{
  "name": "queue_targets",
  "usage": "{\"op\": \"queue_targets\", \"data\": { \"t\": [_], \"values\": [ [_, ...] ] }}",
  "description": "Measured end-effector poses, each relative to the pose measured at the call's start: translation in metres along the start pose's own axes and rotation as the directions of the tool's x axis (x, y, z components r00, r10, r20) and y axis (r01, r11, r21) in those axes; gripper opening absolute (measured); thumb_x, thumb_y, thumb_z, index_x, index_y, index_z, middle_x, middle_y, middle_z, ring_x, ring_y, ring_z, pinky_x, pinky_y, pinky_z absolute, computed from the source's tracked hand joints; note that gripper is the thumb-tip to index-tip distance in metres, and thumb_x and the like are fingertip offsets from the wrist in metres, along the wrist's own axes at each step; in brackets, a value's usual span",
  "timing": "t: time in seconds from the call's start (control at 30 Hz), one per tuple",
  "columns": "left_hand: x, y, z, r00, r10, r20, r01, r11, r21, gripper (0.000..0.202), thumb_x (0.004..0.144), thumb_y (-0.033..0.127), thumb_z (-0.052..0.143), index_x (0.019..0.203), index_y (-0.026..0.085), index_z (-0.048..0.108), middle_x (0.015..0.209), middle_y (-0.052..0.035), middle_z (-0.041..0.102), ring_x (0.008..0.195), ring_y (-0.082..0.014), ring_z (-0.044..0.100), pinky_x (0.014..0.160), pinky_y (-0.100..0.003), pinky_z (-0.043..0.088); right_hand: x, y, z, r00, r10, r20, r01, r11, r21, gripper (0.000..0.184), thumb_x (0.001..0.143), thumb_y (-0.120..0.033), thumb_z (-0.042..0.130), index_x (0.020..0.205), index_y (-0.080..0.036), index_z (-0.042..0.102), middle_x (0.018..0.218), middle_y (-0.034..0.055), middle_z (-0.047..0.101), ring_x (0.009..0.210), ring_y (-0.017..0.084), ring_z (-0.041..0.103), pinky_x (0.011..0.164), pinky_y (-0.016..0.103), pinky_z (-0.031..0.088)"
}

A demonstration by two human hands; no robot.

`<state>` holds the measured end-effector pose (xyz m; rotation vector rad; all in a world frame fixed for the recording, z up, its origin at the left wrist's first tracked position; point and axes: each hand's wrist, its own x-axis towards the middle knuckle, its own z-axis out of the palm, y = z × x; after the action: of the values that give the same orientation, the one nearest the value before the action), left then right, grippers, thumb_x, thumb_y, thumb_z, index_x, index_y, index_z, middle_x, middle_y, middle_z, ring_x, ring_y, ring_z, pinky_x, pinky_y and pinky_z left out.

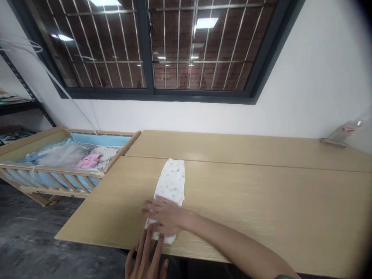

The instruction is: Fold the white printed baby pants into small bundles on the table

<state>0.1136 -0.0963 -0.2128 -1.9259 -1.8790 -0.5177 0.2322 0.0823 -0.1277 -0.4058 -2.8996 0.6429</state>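
A narrow folded piece of white cloth (171,180) with a small faint print, perhaps a baby garment, lies flat on the wooden table. Across its lower half lies my right hand (167,215), palm down with the fingers stretched out to the left and a little blurred. My left hand (147,252) is at the table's front edge, fingers spread, the tips at the near end of the cloth. Neither hand grips anything. Part of the cloth is hidden under my hands.
To the left stands a wooden crib (120,155) with blue lining, holding a pink cloth (89,160) and other fabric. A clear plastic bag (341,133) lies at the table's (261,209) back right. A barred window (151,93) is above, and a dark shelf (19,107) at far left.
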Motion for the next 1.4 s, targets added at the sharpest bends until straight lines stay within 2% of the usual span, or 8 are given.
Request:
{"op": "queue_targets", "data": {
  "t": [0.17,0.43,0.7,0.87,1.03,1.23,1.3,1.4],
  "values": [
    [0.008,0.006,-0.013,1.0,-0.011,0.022,0.011,1.0,-0.006,0.046,0.095,0.03,0.051,0.14,0.035,0.06,0.148,-0.0116,0.056,0.13,-0.0313,0.059,0.099,-0.049,0.045,0.015,0.063,-0.024,0.975,0.221,-0.031,-0.222,0.974,-0.052,0.064,0.105,-0.058,0.033,0.161,-0.028,0.029,0.169,0.008,0.017,0.158,0.024,0.011,0.127,0.049,0.009],
    [0.004,0.0,-0.006,1.0,0.009,0.008,-0.009,1.0,0.006,0.046,0.094,0.028,0.054,0.139,0.037,0.06,0.148,-0.01,0.057,0.13,-0.0301,0.059,0.098,-0.047,0.045,0.03,0.157,-0.057,0.902,0.398,-0.166,-0.418,0.902,-0.107,0.06,0.105,-0.054,0.035,0.159,-0.027,0.036,0.168,0.0067,0.023,0.158,0.023,0.014,0.127,0.045,0.008],
    [0.007,-0.009,-0.003,0.982,0.129,-0.139,-0.119,0.99,0.079,0.062,0.092,0.025,0.059,0.151,0.036,0.045,0.145,-0.0099,0.06,0.126,-0.026,0.061,0.097,-0.043,0.041,0.035,0.187,-0.064,0.908,0.379,-0.181,-0.413,0.881,-0.229,0.067,0.105,-0.054,0.022,0.162,-0.018,0.027,0.169,0.0079,0.019,0.158,0.023,0.014,0.128,0.045,0.01],
    [0.01,-0.011,-0.002,0.972,0.168,-0.165,-0.155,0.984,0.087,0.067,0.091,0.03,0.06,0.155,0.033,0.041,0.145,-0.0114,0.06,0.123,-0.0282,0.063,0.095,-0.042,0.043,0.03,0.159,-0.061,0.88,0.294,-0.374,-0.399,0.884,-0.244,0.061,0.105,-0.043,0.029,0.155,-0.007,0.037,0.165,0.018,0.032,0.155,0.028,0.022,0.128,0.047,0.015],
    [0.008,-0.006,0.0,0.977,0.147,-0.157,-0.14,0.989,0.055,0.07,0.092,0.031,0.058,0.158,0.032,0.034,0.145,-0.0131,0.059,0.123,-0.0291,0.062,0.092,-0.043,0.044,0.002,0.089,-0.044,0.803,0.228,-0.55,-0.339,0.935,-0.107,0.045,0.101,-0.031,0.044,0.142,-0.012,0.05,0.152,0.021,0.048,0.142,0.032,0.044,0.117,0.051,0.037],
    [0.008,-0.013,0.0,0.968,0.184,-0.17,-0.183,0.983,0.02,0.055,0.092,0.031,0.061,0.147,0.029,0.052,0.141,-0.0104,0.063,0.121,-0.0281,0.063,0.089,-0.039,0.042,-0.059,-0.011,-0.019,0.924,0.082,-0.374,-0.06,0.996,0.068,0.023,0.102,-0.023,0.046,0.108,-0.019,0.068,0.101,0.0088,0.074,0.099,0.021,0.068,0.095,0.036,0.053],
    [0.01,-0.022,0.001,0.95,0.238,-0.203,-0.24,0.971,0.014,0.046,0.093,0.027,0.06,0.139,0.027,0.06,0.136,-0.0062,0.067,0.117,-0.0236,0.065,0.086,-0.036,0.042,-0.08,-0.032,-0.013,0.947,0.076,-0.311,-0.046,0.994,0.102,0.022,0.101,-0.024,0.049,0.109,-0.019,0.069,0.102,0.0085,0.075,0.101,0.02,0.069,0.098,0.035,0.052],
    [0.016,-0.038,0.0,0.919,0.31,-0.243,-0.326,0.945,-0.029,0.034,0.096,0.023,0.059,0.129,0.029,0.067,0.129,0.0009,0.072,0.107,-0.0172,0.067,0.083,-0.032,0.041,-0.107,-0.049,-0.003,0.95,0.119,-0.29,-0.102,0.992,0.074,0.029,0.098,-0.034,0.059,0.121,-0.018,0.067,0.127,0.0122,0.071,0.122,0.024,0.064,0.112,0.04,0.045]
  ]
}}
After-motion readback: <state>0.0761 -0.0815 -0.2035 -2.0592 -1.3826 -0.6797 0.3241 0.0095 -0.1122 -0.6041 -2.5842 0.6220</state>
